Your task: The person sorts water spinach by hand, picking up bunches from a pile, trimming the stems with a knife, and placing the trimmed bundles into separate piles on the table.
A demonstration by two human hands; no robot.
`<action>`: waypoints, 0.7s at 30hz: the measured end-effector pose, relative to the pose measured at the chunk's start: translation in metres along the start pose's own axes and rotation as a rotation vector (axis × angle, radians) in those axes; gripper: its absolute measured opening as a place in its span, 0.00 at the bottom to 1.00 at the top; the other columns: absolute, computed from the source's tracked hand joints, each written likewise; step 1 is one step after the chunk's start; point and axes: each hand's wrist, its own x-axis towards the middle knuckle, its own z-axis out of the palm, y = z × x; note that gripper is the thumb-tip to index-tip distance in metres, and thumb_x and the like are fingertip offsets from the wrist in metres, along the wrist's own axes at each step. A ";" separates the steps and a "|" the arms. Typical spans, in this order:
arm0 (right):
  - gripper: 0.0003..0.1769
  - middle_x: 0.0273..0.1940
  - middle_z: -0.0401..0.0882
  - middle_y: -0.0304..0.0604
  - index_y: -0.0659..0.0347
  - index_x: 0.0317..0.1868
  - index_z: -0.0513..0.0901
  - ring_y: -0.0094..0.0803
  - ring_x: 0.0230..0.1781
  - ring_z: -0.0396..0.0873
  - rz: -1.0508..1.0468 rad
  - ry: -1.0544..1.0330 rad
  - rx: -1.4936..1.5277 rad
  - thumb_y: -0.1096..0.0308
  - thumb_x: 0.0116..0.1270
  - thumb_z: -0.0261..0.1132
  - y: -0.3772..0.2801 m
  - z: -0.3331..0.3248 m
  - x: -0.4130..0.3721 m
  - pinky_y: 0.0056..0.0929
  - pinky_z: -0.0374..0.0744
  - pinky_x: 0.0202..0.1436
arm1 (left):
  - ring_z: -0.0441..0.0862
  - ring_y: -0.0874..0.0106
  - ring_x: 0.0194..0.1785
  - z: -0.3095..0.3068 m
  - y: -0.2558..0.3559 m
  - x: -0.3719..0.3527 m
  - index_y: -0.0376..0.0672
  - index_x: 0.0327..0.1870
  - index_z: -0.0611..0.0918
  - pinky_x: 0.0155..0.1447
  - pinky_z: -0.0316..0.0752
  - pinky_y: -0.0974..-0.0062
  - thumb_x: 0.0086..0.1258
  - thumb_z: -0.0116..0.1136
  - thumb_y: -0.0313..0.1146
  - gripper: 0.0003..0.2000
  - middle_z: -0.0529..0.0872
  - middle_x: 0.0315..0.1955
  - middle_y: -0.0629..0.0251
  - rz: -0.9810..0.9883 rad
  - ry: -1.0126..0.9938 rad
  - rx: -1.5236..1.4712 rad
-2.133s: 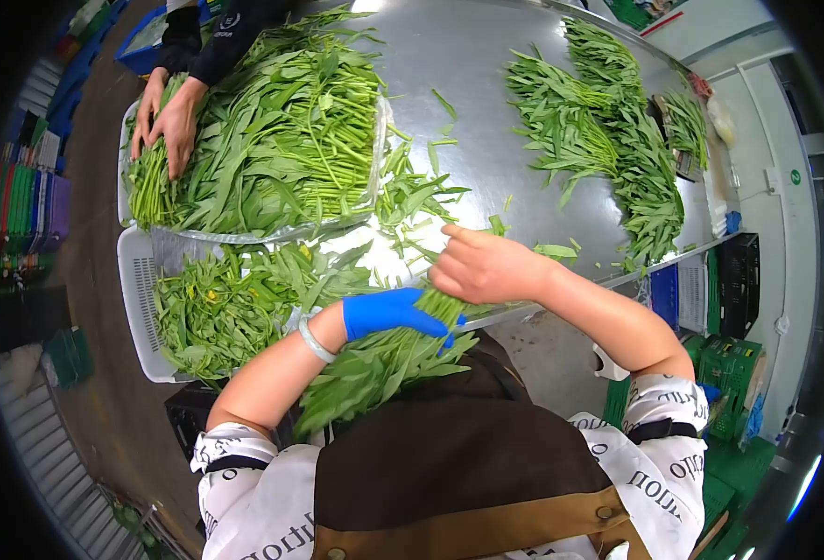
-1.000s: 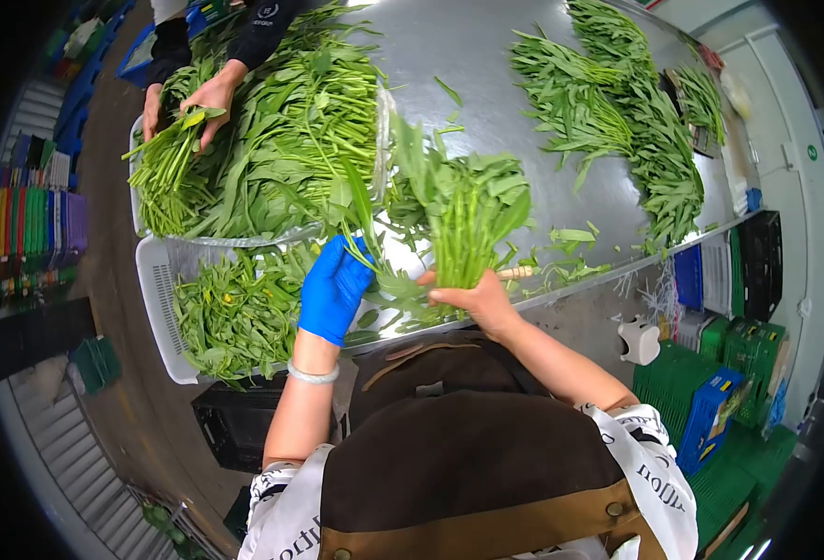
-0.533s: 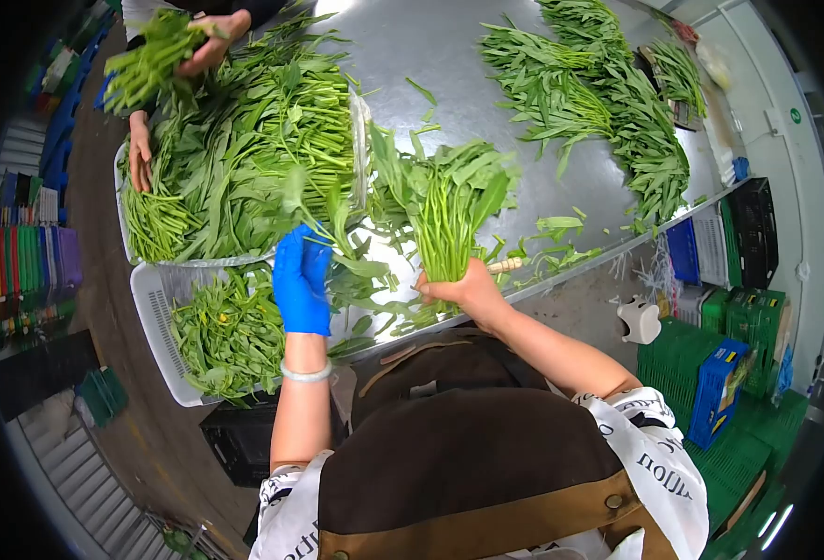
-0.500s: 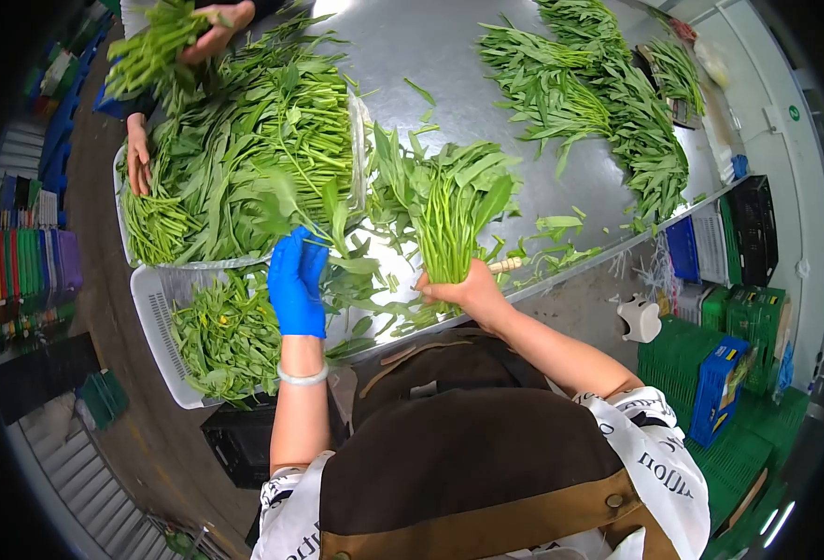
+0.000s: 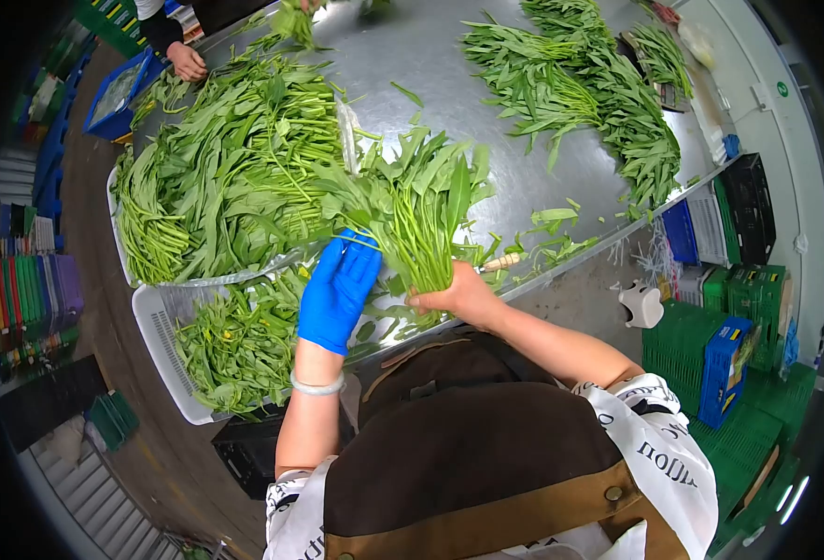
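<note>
My right hand, bare, is closed around the lower stems of a bunch of water spinach. The leaves fan upward, away from me. My left hand wears a blue glove and has its fingers stretched out beside the bunch's left side. A thin stem crosses at its fingertips. Just right of my right hand, a light wooden handle sticks out; its other end is hidden. Left of the glove, a white basket holds loose leaves and cut pieces.
A large pile of greens lies in a lined crate behind the basket. More bunches lie at the metal table's far right. Another person's hand rests at the far left. Green crates stand to the right.
My left hand has moved right, up to the bunch. The bunch has shifted slightly left and its leaves spread. The other person's hands have moved back from the pile, with a small bunch set farther away.
</note>
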 end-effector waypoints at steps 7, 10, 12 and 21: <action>0.10 0.30 0.80 0.40 0.64 0.36 0.79 0.25 0.27 0.79 -0.018 0.031 0.012 0.75 0.55 0.71 -0.004 -0.001 0.002 0.25 0.77 0.33 | 0.78 0.76 0.51 0.009 -0.042 -0.014 0.33 0.59 0.74 0.56 0.73 0.75 0.63 0.63 0.26 0.23 0.81 0.48 0.64 0.044 -0.057 0.994; 0.10 0.30 0.80 0.40 0.64 0.35 0.78 0.25 0.27 0.79 0.002 0.015 0.008 0.76 0.55 0.71 -0.005 -0.011 -0.001 0.25 0.77 0.33 | 0.79 0.78 0.47 0.000 -0.027 -0.017 0.35 0.51 0.81 0.52 0.75 0.78 0.64 0.61 0.22 0.14 0.84 0.42 0.66 0.071 -0.067 1.054; 0.09 0.30 0.80 0.40 0.64 0.35 0.78 0.25 0.28 0.78 0.012 0.022 0.049 0.76 0.55 0.70 -0.009 -0.016 -0.001 0.25 0.76 0.34 | 0.81 0.76 0.44 -0.009 -0.018 -0.018 0.40 0.45 0.84 0.48 0.76 0.78 0.64 0.61 0.23 0.10 0.85 0.37 0.64 0.189 -0.056 1.293; 0.10 0.29 0.79 0.38 0.63 0.35 0.79 0.25 0.28 0.77 0.004 0.016 -0.067 0.76 0.53 0.71 -0.005 -0.011 0.004 0.25 0.75 0.33 | 0.76 0.65 0.29 0.035 -0.029 -0.013 0.39 0.37 0.81 0.37 0.72 0.72 0.62 0.64 0.31 0.07 0.80 0.26 0.61 0.467 0.040 1.470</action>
